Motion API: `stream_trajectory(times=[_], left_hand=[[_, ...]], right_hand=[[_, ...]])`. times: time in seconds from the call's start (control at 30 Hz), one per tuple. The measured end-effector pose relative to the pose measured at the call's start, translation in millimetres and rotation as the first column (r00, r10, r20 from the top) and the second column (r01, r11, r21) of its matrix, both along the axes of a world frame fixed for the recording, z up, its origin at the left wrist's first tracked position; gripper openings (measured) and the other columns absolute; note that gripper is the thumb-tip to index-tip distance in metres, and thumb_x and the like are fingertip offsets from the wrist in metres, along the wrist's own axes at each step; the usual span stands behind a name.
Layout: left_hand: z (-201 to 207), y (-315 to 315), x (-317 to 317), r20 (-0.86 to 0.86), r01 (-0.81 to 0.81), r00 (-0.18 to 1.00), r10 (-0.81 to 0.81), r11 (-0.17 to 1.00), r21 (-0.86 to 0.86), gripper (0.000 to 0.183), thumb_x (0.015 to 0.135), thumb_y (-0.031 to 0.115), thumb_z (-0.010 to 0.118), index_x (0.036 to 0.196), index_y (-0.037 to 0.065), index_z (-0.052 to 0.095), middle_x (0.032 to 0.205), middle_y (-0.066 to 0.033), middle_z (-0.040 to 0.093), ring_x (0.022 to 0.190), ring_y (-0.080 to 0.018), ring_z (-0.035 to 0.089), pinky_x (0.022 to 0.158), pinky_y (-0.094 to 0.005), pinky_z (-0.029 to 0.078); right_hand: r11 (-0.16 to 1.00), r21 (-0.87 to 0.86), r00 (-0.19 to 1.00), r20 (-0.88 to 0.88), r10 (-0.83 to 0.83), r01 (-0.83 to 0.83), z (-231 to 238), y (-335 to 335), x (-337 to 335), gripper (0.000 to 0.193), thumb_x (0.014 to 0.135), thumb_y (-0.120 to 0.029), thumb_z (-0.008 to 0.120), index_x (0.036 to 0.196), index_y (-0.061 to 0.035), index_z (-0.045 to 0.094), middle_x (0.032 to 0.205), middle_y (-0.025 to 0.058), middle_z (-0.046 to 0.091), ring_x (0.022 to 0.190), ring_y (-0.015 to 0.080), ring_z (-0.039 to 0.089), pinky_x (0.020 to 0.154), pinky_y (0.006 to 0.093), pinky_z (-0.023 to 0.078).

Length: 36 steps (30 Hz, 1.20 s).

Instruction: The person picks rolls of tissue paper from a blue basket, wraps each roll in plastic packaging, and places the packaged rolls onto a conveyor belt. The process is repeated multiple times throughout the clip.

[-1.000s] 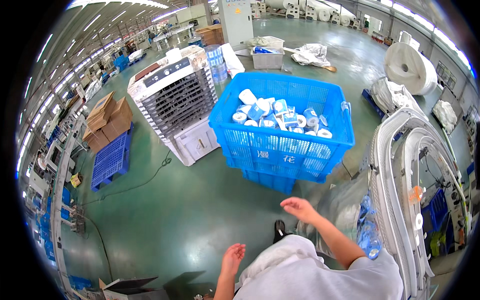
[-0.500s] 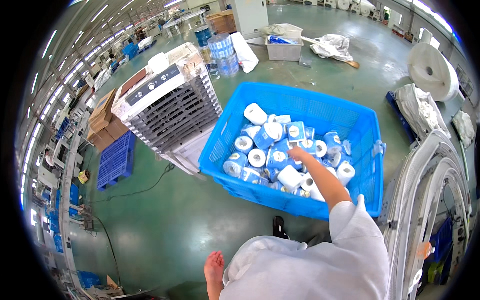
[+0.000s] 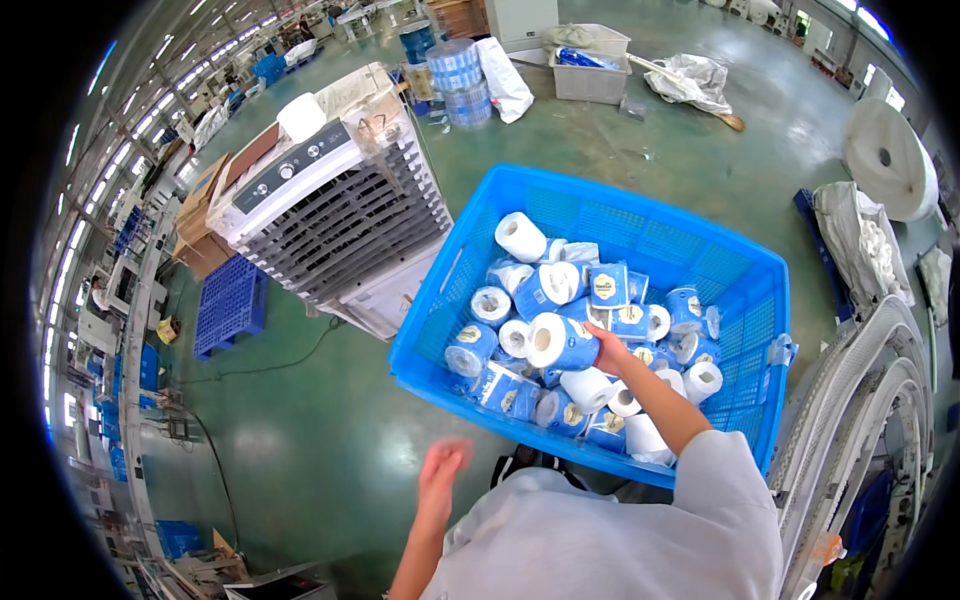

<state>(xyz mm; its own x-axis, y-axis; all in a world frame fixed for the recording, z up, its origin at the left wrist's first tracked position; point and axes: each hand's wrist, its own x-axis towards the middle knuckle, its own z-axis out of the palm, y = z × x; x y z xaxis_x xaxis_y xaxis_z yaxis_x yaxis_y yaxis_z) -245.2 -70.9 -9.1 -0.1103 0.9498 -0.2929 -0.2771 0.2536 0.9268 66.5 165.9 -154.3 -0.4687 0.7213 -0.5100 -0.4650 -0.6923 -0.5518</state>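
- Green floor [image 3: 330,430] lies open left of a blue crate [image 3: 640,202], its raised rim enclosing heaped rolls [image 3: 520,237].
- A louvred unit [image 3: 345,225] stands just beyond the crate's left edge.
- Over the heap, a blue-wrapped roll [image 3: 566,343] points its open core left, long axis roughly crosswise; the right hand [image 3: 608,350] grips its right end.
- Outside the near rim, the left hand [image 3: 443,470] blurs, finger state unreadable.

Glossy green floor [image 3: 300,430] spreads through nine o'clock to seven; ceiling strip lights [image 3: 102,70] shine at ten, a grey cabinet [image 3: 522,22] stands at twelve, and a blurred, probably pale wall [image 3: 820,42] lies toward two.
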Motion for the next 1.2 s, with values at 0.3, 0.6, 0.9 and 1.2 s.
stream_trajectory(times=[0.3, 0.6, 0.9, 1.2], left_hand=[[31, 104, 68, 0.155, 0.422, 0.888, -0.434, 0.901, 0.103, 0.062, 0.081, 0.005, 0.058, 0.134, 0.012, 0.028, 0.125, -0.0096, 0.042, 0.115, -0.0202, 0.044, 0.091, -0.0325, 0.042], [23, 89, 74, -0.129, 0.282, 0.959, -0.252, 0.817, 0.503, 0.053, 0.080, -0.002, 0.051, 0.129, 0.002, 0.034, 0.128, -0.0124, 0.042, 0.116, -0.0222, 0.044, 0.100, -0.0332, 0.033], [-9, 102, 78, 0.314, 0.412, 0.824, -0.472, 0.879, 0.239, 0.050, 0.080, -0.009, 0.049, 0.127, 0.005, 0.037, 0.123, -0.0093, 0.047, 0.110, -0.0184, 0.048, 0.093, -0.0296, 0.040], [-14, 109, 66, 0.027, 0.883, 0.467, -0.884, 0.468, 0.023, 0.049, 0.080, -0.007, 0.051, 0.127, 0.006, 0.041, 0.121, -0.0082, 0.051, 0.113, -0.0171, 0.048, 0.092, -0.0301, 0.041]], right_hand=[[0.931, 0.315, 0.983, -0.082, -0.165, 0.183, 151, -98, -34, 0.052, 0.087, -0.041, 0.053, 0.122, -0.0037, 0.047, 0.117, 0.0117, 0.054, 0.102, 0.0202, 0.056, 0.086, 0.0315, 0.047], [0.271, 0.938, 0.304, 0.199, -0.932, 0.216, 196, -152, -86, 0.016, 0.072, -0.009, 0.073, 0.076, -0.0083, 0.057, 0.069, -0.0006, 0.057, 0.058, 0.0072, 0.047, 0.051, 0.0226, 0.035], [0.174, 0.861, 0.520, 0.436, -0.734, -0.477, 219, -218, -137, 0.018, 0.069, -0.017, 0.074, 0.078, -0.0119, 0.060, 0.070, 0.0012, 0.058, 0.060, 0.0152, 0.050, 0.060, 0.0282, 0.036], [0.114, 0.689, 0.405, -0.276, -0.872, 0.715, 263, -222, -41, 0.012, 0.085, -0.016, 0.057, 0.080, -0.0048, 0.056, 0.072, 0.0002, 0.053, 0.061, 0.0078, 0.045, 0.054, 0.0214, 0.036]])
